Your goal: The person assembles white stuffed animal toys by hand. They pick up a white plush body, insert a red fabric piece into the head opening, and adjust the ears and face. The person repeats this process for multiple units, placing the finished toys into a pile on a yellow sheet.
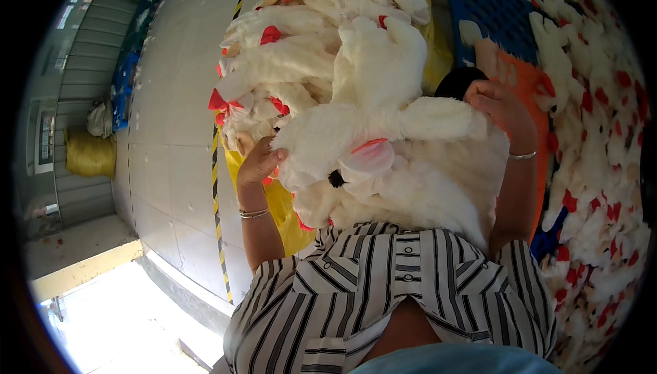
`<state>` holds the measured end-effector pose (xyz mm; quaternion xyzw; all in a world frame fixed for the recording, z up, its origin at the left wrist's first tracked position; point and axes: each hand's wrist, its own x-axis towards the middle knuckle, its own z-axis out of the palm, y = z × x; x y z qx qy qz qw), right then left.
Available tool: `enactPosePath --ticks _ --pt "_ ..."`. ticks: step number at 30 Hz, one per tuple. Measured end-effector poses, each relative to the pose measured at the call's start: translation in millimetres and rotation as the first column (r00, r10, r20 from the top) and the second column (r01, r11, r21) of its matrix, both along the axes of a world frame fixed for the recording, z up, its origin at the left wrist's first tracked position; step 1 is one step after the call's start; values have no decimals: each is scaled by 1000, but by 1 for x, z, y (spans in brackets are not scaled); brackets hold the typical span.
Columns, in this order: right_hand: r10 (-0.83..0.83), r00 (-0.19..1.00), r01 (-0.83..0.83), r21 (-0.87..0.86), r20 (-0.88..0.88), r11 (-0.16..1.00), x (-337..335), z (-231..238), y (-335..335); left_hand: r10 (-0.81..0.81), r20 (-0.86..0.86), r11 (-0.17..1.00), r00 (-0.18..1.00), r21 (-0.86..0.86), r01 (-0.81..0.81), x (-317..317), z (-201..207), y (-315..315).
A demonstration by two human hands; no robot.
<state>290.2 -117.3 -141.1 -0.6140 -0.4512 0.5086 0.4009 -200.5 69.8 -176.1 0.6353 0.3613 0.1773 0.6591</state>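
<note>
A flat, unstuffed white plush toy skin (369,73) lies across a thick heap in front of me. Its head end shows a pale pink-white ear (369,162) with red edging and a black tuft (336,179). At the head's left edge, my left hand (261,163) is closed, pinching the white fur between thumb and fingers. My right hand (496,104) is closed with curled fingers, at the end of an outstretched white limb (445,119) and beside a rounded black thing (460,83). What its fingers hold is hidden.
More white plush skins with red pieces (270,34) are stacked beyond. Yellow sheeting (284,213) shows beneath the heap. At right are a blue plastic crate (489,4), an orange piece (523,73) and a large spread of plush skins (595,203). Black-yellow floor tape (217,216) runs along the left.
</note>
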Motion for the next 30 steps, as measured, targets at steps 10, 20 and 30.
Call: enactPosePath --ticks 10,20,30 --pt "28 998 -8 -358 51 934 -108 -41 100 85 -286 990 955 133 -49 151 -29 28" --pt "-1 983 -12 66 184 998 -63 -27 77 389 125 919 913 13 -393 143 19 14" --pt "469 879 -475 77 84 877 -134 32 76 294 501 953 814 -215 -212 122 25 -25"
